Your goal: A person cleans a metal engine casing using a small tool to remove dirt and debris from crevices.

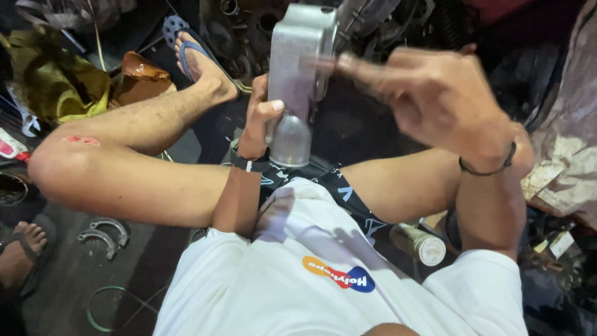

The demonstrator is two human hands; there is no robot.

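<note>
clutter around: brake shoes point(102, 233), canister point(420, 244); left hand point(260, 118) clamped on metal housing point(297, 74), right hand point(429, 99) blurred, grip unclear.

Sat on the floor, knees spread. Gripped a grey metal casting point(298, 68) upright in the left hand point(261, 118), thumb across its rounded neck. Reached the right hand point(429, 93) (blurred) to the casting's upper edge, forefinger touching it. Kept a white-capped can point(420, 242) under the right thigh, curved metal shoes point(102, 233) by the left knee.
</note>
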